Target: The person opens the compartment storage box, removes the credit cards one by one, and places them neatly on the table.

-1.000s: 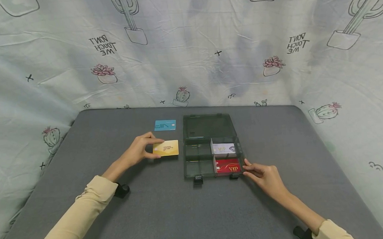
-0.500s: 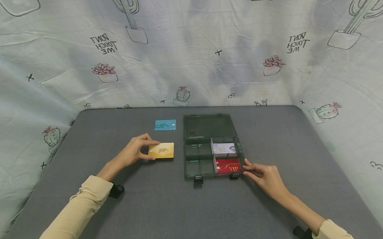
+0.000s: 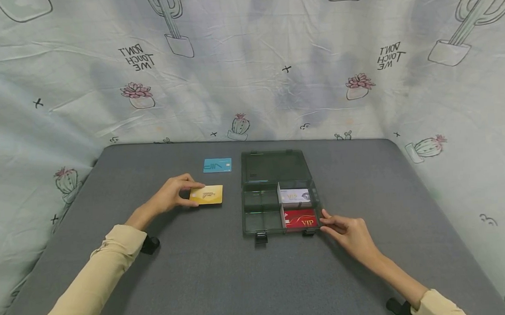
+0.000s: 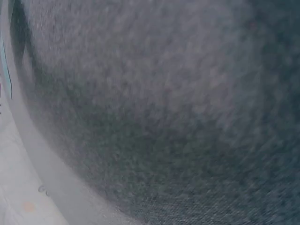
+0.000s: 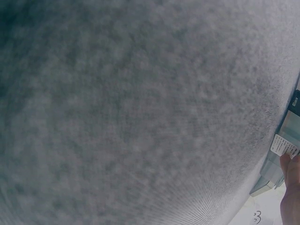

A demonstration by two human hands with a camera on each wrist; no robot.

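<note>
Only the head view caught both hands, and there was the left hand (image 3: 175, 191), thumb and fingers pinching the gold card (image 3: 207, 195) by its left end! That card sat left of the open box (image 3: 262, 220), well apart from it and nearer the person than the blue card (image 3: 217, 165). Over at the box's right wall, the right hand (image 3: 351, 233) rested its fingertips, clasping nothing.

Then the right wrist view brought out a white panel (image 5: 282, 144) of fine print, too small to read, those fingertips right at it. The left wrist view gave mostly grey tabletop (image 4: 154, 93).

And how that gold card looked: bright yellow with paler patches, face up, a darker scrawl across its middle, illegible, and a shadow just under its near edge.
</note>
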